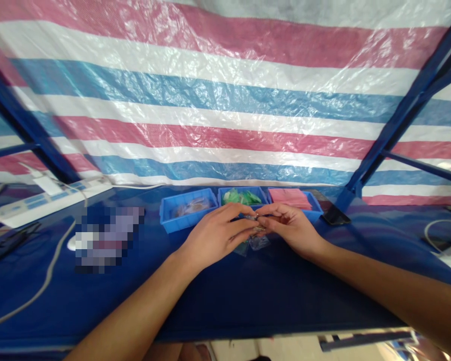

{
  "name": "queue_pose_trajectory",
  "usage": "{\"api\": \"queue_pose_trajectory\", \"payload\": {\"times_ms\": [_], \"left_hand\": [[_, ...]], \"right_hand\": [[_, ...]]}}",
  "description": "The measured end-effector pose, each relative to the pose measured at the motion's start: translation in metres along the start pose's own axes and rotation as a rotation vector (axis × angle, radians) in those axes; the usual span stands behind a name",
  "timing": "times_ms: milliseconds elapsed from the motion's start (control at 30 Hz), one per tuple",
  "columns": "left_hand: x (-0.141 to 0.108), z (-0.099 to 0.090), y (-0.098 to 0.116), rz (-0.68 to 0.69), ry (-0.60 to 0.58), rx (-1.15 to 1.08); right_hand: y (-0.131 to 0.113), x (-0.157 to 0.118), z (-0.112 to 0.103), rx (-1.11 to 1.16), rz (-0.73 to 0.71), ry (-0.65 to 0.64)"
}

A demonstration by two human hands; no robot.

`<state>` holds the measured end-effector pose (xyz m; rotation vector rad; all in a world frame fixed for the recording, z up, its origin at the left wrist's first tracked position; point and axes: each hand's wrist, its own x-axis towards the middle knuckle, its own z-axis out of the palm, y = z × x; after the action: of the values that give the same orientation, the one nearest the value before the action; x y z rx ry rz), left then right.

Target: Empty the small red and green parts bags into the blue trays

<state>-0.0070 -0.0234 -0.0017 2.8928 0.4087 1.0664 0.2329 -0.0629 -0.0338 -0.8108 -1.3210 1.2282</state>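
Note:
My left hand (221, 230) and my right hand (291, 225) meet over the blue table (225, 296), in front of three blue bins. Their closed fingers pinch something small and shiny between them; its shape is too small to tell. Just below the fingers lies a clear plastic bag (260, 242), with a bit of green beside it. The left bin (186, 219) holds clear bags, the middle bin (221, 193) holds green packets (244, 196), and pink packets (290, 197) fill much of the right bin (315, 208).
A white power strip (56, 200) with a plug and cable sits at the back left, near a blurred purple item (116, 235). A dark phone-like object (336, 215) lies right of the bins. Blue metal posts and a striped sheet (225, 100) stand behind.

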Motion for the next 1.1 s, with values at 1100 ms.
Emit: {"api": "queue_pose_trajectory", "payload": {"times_ms": [1100], "left_hand": [[-0.0002, 0.0015, 0.0004, -0.032, 0.007, 0.036]], "right_hand": [[0.002, -0.0011, 0.0003, 0.017, 0.098, 0.011]]}}
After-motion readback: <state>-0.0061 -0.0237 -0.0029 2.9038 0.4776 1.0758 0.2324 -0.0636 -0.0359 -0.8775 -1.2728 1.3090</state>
